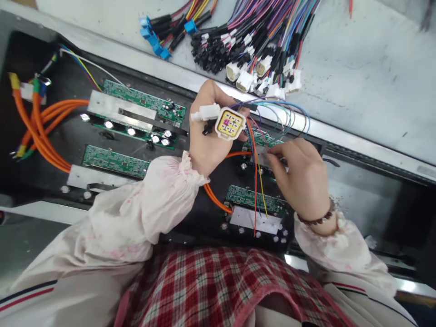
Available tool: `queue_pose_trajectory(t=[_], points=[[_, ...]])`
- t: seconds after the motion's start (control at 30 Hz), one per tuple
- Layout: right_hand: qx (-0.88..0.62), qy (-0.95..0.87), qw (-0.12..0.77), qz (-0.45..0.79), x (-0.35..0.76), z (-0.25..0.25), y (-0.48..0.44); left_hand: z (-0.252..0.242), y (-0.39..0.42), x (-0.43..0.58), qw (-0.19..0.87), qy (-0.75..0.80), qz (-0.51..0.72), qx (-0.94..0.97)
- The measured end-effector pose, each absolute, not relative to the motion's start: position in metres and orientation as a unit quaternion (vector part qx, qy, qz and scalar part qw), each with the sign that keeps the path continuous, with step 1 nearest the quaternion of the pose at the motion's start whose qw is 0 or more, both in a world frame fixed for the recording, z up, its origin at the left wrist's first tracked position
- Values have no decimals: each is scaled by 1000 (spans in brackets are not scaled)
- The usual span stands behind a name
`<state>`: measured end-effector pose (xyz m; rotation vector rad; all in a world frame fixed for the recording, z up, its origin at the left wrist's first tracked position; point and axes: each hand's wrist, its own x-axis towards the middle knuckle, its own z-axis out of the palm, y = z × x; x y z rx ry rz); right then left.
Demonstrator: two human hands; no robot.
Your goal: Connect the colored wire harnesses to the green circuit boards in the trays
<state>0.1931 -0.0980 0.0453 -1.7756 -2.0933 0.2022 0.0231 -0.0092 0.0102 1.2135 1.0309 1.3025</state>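
Note:
My left hand (209, 131) is closed around a wire harness, whose white multi-pin connector (230, 123) with a yellow face points up at me. A smaller white connector (206, 112) sticks out to the left of it. From the harness, blue, purple and teal wires (289, 111) loop to the right. Red, blue and yellow wires (255, 181) hang down over the lower right circuit board (255, 198). My right hand (298, 170) pinches at a thin pink wire with thumb and forefinger, beside the loose wires.
A black housing (163, 150) holds several green boards, such as one at upper left (143, 102), with metal plates and thick orange cables (41, 122). On the pale surface behind its metal rim lie bundled harnesses with white connectors (245, 81) and blue connectors (153, 41).

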Motion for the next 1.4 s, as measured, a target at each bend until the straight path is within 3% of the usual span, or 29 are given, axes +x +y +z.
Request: queue_pose_trajectory(t=[0.13,1.4], points=[[-655,-701,270,86,190,45,-81,8,-7,23,526,409,555,498],[-654,-694,275,123,193,21,-66,10,-4,18,480,415,549,544]])
